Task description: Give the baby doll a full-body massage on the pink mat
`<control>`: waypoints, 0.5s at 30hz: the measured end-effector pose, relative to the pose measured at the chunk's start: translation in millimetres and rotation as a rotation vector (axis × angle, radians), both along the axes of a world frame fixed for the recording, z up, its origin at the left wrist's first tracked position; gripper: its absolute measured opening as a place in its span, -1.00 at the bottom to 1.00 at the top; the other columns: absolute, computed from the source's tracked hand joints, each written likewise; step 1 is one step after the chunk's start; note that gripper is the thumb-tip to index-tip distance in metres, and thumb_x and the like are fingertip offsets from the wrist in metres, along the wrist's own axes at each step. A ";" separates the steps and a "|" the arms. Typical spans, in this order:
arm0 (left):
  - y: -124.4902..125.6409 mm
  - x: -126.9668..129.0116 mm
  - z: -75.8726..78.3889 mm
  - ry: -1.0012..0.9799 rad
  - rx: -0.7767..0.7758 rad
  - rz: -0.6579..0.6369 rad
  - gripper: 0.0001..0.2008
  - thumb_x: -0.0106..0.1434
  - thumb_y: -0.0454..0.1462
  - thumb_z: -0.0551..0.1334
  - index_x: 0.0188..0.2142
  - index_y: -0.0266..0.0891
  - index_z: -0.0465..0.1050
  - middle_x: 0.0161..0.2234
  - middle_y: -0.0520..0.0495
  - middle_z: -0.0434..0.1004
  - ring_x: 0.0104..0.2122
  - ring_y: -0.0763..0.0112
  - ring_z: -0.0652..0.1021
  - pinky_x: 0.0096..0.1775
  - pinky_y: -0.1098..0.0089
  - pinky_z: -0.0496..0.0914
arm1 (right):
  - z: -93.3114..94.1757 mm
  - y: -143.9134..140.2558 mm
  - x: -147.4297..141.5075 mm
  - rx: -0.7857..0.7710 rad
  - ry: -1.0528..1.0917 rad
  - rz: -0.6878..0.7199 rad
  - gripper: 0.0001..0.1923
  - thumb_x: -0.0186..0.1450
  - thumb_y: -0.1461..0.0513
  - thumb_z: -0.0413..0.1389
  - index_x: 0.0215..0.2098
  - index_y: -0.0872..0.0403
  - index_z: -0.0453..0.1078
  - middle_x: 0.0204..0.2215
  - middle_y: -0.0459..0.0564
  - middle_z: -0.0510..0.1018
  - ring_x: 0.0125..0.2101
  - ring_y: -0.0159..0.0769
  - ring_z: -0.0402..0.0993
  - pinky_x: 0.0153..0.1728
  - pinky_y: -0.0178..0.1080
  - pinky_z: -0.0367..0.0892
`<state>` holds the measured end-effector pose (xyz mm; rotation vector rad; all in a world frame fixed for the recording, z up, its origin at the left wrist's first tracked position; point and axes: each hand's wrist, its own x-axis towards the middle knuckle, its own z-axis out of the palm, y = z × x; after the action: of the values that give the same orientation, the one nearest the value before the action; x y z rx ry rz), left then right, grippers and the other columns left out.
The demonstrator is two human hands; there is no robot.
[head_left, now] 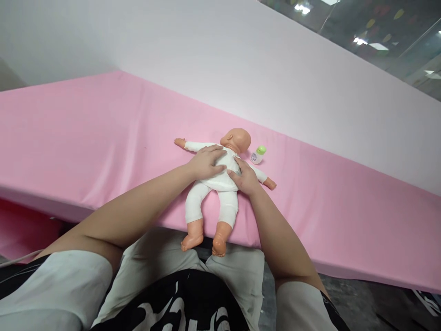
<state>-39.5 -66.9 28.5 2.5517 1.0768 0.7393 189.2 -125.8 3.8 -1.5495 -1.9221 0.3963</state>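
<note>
A baby doll in a white cloth suit lies face down on a pink-covered table, its head turned to one side and its arms spread. My left hand lies on the left of the doll's back, palm down, fingers apart. On the right of the back rests my right hand, its fingers also spread and touching the white cloth. Neither hand is closed around the doll. The doll's feet hang over the near edge of the table, above my lap.
Beside the doll's head stands a small bottle with a green cap, close to its right arm. A pale wall rises along the table's far edge, with a window at upper right.
</note>
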 end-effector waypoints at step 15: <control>14.5 -12.3 -5.7 -0.309 -0.416 0.190 -0.35 0.37 0.32 0.02 -0.35 -0.19 0.47 -0.29 -0.16 0.63 -0.20 0.11 0.62 -0.16 0.20 0.48 | -5.4 5.6 3.0 0.105 0.160 -0.125 -0.50 0.48 -0.13 0.01 0.06 0.02 0.54 -0.04 0.07 0.71 -0.07 -0.09 0.64 0.06 -0.01 0.53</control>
<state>-51.8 -52.4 22.8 1.9367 1.2253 0.8221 192.2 -120.2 -1.7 -1.5133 -1.6882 0.3488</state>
